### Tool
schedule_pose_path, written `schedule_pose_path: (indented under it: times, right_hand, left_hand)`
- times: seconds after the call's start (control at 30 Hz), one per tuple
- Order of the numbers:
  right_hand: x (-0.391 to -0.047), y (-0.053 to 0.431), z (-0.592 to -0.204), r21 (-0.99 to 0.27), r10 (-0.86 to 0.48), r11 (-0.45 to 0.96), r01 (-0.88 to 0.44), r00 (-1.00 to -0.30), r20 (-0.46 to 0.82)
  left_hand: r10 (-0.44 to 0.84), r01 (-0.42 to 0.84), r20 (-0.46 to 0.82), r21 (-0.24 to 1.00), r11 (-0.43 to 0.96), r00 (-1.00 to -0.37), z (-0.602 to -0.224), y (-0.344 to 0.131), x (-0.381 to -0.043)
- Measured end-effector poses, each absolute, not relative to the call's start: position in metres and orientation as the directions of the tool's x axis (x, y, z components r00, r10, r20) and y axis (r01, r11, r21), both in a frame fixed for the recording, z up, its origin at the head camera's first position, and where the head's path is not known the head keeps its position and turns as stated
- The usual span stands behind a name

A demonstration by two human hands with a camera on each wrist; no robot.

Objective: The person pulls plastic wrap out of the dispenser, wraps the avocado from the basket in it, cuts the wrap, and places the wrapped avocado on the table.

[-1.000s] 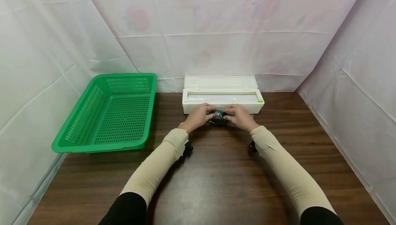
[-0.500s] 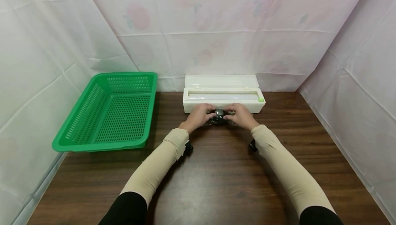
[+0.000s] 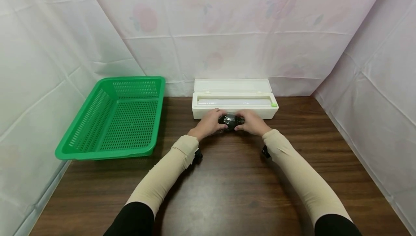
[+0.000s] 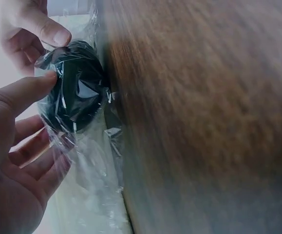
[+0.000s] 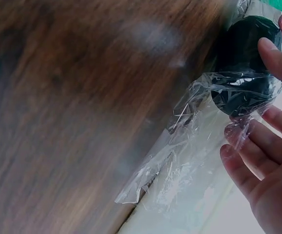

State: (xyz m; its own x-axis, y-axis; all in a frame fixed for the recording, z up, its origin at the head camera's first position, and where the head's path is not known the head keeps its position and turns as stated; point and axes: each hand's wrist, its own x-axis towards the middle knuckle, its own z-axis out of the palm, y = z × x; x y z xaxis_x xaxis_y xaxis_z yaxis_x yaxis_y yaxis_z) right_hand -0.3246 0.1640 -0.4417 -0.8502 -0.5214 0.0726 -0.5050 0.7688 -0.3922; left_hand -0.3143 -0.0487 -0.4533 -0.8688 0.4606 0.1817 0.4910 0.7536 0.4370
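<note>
A dark, smooth, rounded object (image 3: 231,121) sits near the table's back, partly covered in clear cling film. My left hand (image 3: 209,123) holds its left side, thumb (image 4: 31,90) on the near face and fingers behind. From the other side my right hand (image 3: 253,123) grips it the same way, with its thumb (image 5: 279,61) against the dark surface. Loose crumpled cling film (image 5: 179,161) trails along the tabletop past the right fingers, and more film (image 4: 94,170) spreads beside the left fingers. Directly behind stands a white cling film dispenser (image 3: 234,95) with its lid raised.
To the left, a green plastic basket (image 3: 155,127) with slotted walls rests on the brown wooden table (image 3: 221,192). A small green slider (image 3: 274,105) sits at the dispenser's right end. White patterned cloth (image 3: 214,30) hangs behind and along both sides.
My hands have spread slightly apart and round the object, and both thumbs have moved down its near side. More of its dark surface shows between them. Dispenser and basket stay put.
</note>
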Motion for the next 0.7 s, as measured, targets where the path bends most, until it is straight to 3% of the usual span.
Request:
schedule_pose_path:
  times: [0.4, 0.7]
  right_hand:
    - [-0.327, 0.164, -0.447, -0.411, -0.568, 0.715, -0.565, -0.813, 0.129]
    - [-0.315, 0.166, -0.442, -0.444, -0.551, 0.707, -0.551, -0.822, 0.142]
  left_hand:
    - [0.449, 0.477, 0.187, 0.512, 0.715, -0.874, -0.459, -0.05, -0.311]
    - [0.442, 0.448, 0.15, 0.539, 0.713, -0.884, -0.451, -0.055, -0.303]
